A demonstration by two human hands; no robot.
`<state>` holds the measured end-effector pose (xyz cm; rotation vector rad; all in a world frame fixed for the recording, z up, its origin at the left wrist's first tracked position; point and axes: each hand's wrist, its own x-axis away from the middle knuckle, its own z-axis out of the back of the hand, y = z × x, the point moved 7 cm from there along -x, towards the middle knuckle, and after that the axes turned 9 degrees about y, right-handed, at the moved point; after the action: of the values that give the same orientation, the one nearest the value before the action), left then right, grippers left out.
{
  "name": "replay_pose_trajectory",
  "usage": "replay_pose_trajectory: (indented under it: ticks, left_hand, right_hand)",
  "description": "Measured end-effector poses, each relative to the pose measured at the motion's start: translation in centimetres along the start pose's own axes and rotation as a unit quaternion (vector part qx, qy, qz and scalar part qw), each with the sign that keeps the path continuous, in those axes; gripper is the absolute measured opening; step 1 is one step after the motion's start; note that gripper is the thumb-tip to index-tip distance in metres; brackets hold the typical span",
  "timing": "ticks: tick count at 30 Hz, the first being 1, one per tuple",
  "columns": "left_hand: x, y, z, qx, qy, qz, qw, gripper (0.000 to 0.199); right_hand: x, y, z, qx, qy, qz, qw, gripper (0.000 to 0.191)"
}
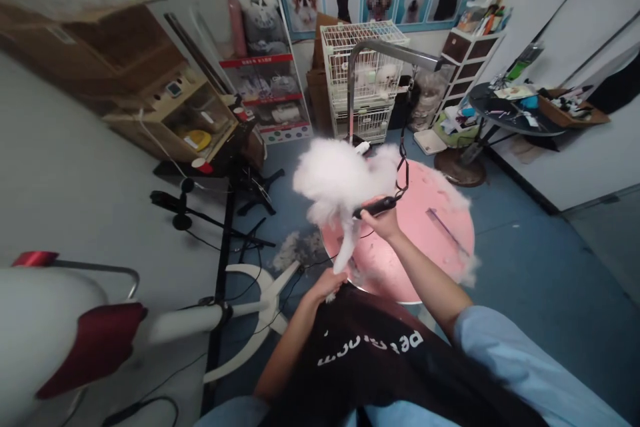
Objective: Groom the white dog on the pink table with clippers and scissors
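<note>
So the fluffy white dog is at the left side of the pink round table, with one leg stretched out past the near edge. Left hand has that leg pinched low down; right hand has its fingers wrapped around black clippers. Honestly can't tell if the clippers are touching the dog. If it yanks that leg, I'd worry about a nick. The black loop hangs right by them too, so swinging right could snag it.

Both arms reach forward, left fingers and right fingers curled
</note>
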<state>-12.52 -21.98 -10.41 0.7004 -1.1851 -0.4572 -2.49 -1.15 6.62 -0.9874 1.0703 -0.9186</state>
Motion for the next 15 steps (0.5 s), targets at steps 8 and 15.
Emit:
replay_pose_trajectory:
  ticks: [8,15]
  left_hand:
    - [-0.4,-0.2,-0.3,0.012,0.022,0.0,1.0,0.013]
    - [-0.6,-1.2,-0.4,0.019,0.033,-0.001,0.999,0.014]
  right_hand:
    - [0.0,-2.3,0.8,0.022,0.054,0.015,0.998,0.025]
    - [2.1,-0.1,-2.9,0.058,-0.116,-0.028,0.991,0.023]
